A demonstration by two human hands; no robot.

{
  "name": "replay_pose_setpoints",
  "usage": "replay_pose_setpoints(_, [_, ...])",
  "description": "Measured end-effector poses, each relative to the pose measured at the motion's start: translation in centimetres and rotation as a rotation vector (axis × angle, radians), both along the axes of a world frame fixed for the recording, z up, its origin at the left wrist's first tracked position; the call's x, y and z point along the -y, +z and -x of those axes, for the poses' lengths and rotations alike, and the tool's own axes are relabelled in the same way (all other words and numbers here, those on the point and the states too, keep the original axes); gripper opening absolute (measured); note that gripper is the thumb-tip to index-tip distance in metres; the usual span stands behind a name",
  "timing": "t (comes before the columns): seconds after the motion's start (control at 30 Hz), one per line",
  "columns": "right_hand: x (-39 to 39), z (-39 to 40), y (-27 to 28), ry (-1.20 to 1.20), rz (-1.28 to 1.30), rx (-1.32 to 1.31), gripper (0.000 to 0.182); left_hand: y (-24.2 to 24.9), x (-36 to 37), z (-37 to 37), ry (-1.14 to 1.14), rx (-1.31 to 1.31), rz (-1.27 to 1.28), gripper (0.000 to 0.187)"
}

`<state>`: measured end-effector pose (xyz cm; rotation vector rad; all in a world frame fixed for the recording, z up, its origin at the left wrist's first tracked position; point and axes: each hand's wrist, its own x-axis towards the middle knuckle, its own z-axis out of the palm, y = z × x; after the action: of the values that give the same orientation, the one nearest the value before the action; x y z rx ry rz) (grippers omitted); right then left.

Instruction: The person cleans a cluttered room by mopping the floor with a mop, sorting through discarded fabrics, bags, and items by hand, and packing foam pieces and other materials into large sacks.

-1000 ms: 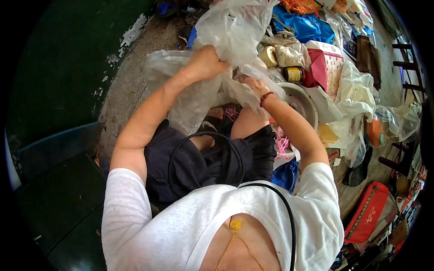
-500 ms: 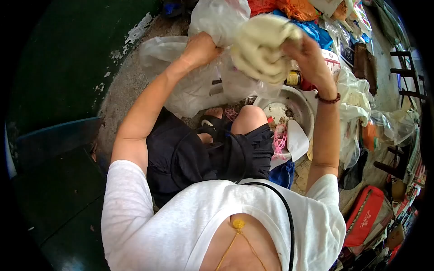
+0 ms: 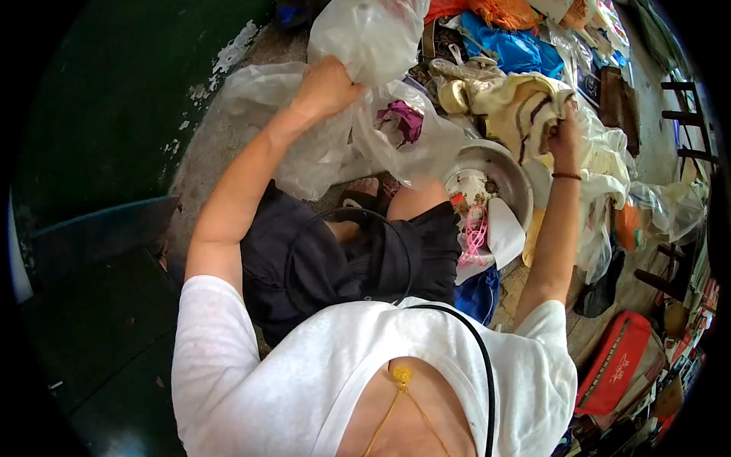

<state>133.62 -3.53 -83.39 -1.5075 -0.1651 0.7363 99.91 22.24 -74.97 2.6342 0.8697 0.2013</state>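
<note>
Left hand (image 3: pixel 327 90), at 11 o'clock, is clenched around bunched translucent plastic (image 3: pixel 369 38), which billows above the fist and spreads below it; whether this is one bag or several cannot be told. Just past 12, a purple cloth (image 3: pixel 405 122) shows among the folds. At 2 o'clock, the right hand (image 3: pixel 565 139) grips the edge of a cream cloth (image 3: pixel 518 107) with dark stripes, its fingers closed on the fabric and the rest draped toward the middle.

The thin film could tear or slip if the left fist pulls hard on so small a bunch, and the purple cloth could slide out should the plastic tip. Between 2 and 3, a metal basin (image 3: pixel 524 179) lies near the hanging cream cloth; a low swing could dip the fabric into its dirty-looking contents or snag it on pink cord (image 3: pixel 475 228) at 3 o'clock.

A dark green surface (image 3: pixel 99 114) with chipped white patches fills 10 o'clock beside a gritty grey floor (image 3: pixel 198 156). Crumpled blue plastic (image 3: pixel 510 47) lies at 1 o'clock amid a jumble of bags; a dark slatted frame (image 3: pixel 689 116) stands at the far edge toward 2, and a red case (image 3: pixel 615 362) rests at 4.
</note>
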Motion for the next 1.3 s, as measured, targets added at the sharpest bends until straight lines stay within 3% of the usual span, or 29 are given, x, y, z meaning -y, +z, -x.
replay_pose_setpoints(0.07, [-0.2, -1.2, -4.6, 0.071, 0.408, 0.736, 0.038, -0.5, -0.1, 0.1, -0.002, -0.005, 0.037, 0.039])
replay_pose_setpoints(0.1, [-0.2, 0.2, -3.5, 0.155, 0.594, 0.819, 0.037, -0.5, 0.2, 0.3, -0.018, 0.057, 0.010, 0.039])
replay_pose_setpoints(0.13, [-0.7, 3.3, -0.7, 0.144, 0.752, 1.070, 0.035, -0.6, 0.4, 0.5, -0.031, 0.119, -0.015, 0.040])
replay_pose_setpoints(0.2, [-3.0, 7.3, 2.7, -0.071, 0.530, 1.506, 0.023, -0.8, 0.7, 0.3, -0.042, 0.094, -0.017, 0.040])
replay_pose_setpoints(0.27, [-4.0, 14.0, 8.0, 0.272, 0.065, 1.030, 0.017, -0.8, 1.3, -0.1, -0.060, 0.070, -0.017, 0.040])
replay_pose_setpoints(0.3, [-4.1, 16.4, 7.0, 0.528, -0.233, 0.844, 0.017, -0.6, 1.8, -0.3, -0.079, 0.065, -0.002, 0.040])
replay_pose_setpoints(0.37, [-6.6, 21.5, 6.2, 0.917, -0.205, 0.793, 0.011, 0.9, 3.1, -0.9, -0.096, 0.062, 0.008, 0.040])
replay_pose_setpoints(0.4, [-8.4, 22.4, 3.2, 1.016, -0.103, 1.102, 0.014, 2.4, 4.2, -1.2, -0.095, 0.035, 0.081, 0.039])
replay_pose_setpoints(0.47, [-11.0, 22.8, -2.1, 1.022, 0.200, 1.310, 0.020, 2.8, 5.0, -1.7, -0.095, 0.011, 0.145, 0.037])
replay_pose_setpoints(0.63, [-14.7, 23.1, -8.4, 1.263, 0.472, 1.147, 0.021, 1.6, 6.0, -1.9, -0.170, -0.093, -0.004, 0.031])
replay_pose_setpoints(0.83, [-14.1, 23.4, -10.0, 1.335, 0.439, 1.067, 0.023, 0.8, 5.0, -1.1, -0.166, -0.007, 0.192, 0.041])
replay_pose_setpoints(0.97, [-13.6, 20.8, -7.5, 1.299, 0.323, 0.864, 0.025, 1.3, 0.5, 1.2, -0.068, 0.075, 0.240, 0.047])
replay_pose_setpoints(1.03, [-13.2, 18.5, -5.3, 1.253, 0.241, 0.675, 0.026, -0.7, -2.7, 2.9, 0.109, -0.023, 0.036, 0.049])
replay_pose_setpoints(1.07, [-12.9, 17.4, -4.3, 1.226, 0.202, 0.557, 0.026, -1.1, -3.5, 3.3, 0.114, -0.018, 0.031, 0.049])
replay_pose_setpoints(1.13, [-12.2, 15.2, -2.1, 1.138, 0.144, 0.314, 0.027, -1.5, -4.6, 3.8, 0.366, -0.334, 0.098, 0.058])
replay_pose_setpoints(1.17, [-11.8, 14.5, -1.4, 1.076, 0.124, 0.217, 0.027, -2.0, -4.5, 3.9, 0.371, -0.327, 0.093, 0.058])
replay_pose_setpoints(1.27, [-11.3, 14.2, 0.2, 0.894, 0.081, 0.079, 0.027, -4.3, -3.9, 3.4, 0.265, -0.302, 0.288, 0.070])
replay_pose_setpoints(1.3, [-11.1, 14.4, 0.5, 0.780, -0.018, -0.036, 0.030, -5.1, -3.4, 3.2, 0.252, -0.108, 0.553, 0.074])
